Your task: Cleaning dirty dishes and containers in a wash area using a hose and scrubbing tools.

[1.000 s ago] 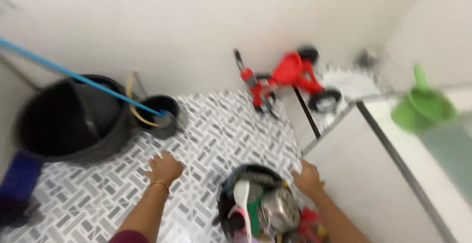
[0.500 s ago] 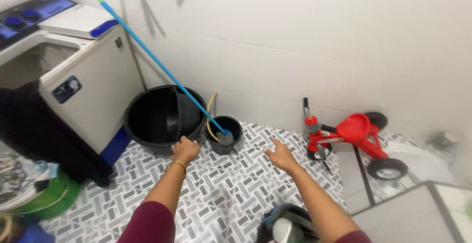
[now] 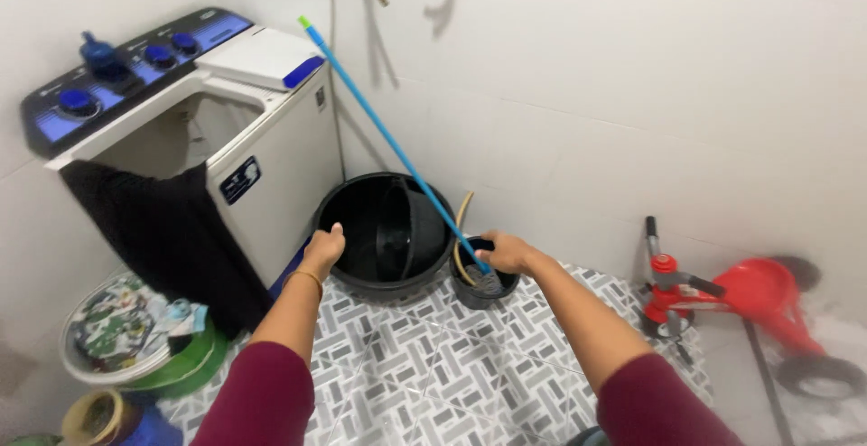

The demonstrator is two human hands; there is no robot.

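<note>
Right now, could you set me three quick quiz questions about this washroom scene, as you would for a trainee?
1. True or false: the left hand is at the rim of the large black tub.
2. Which does the right hand reach? A) red tricycle B) small black bucket C) washing machine
3. Fill in: the blue mop handle leans against the white ____.

Key: 1 true. 2 B. 3 wall; the mop's head sits in the small black bucket.
</note>
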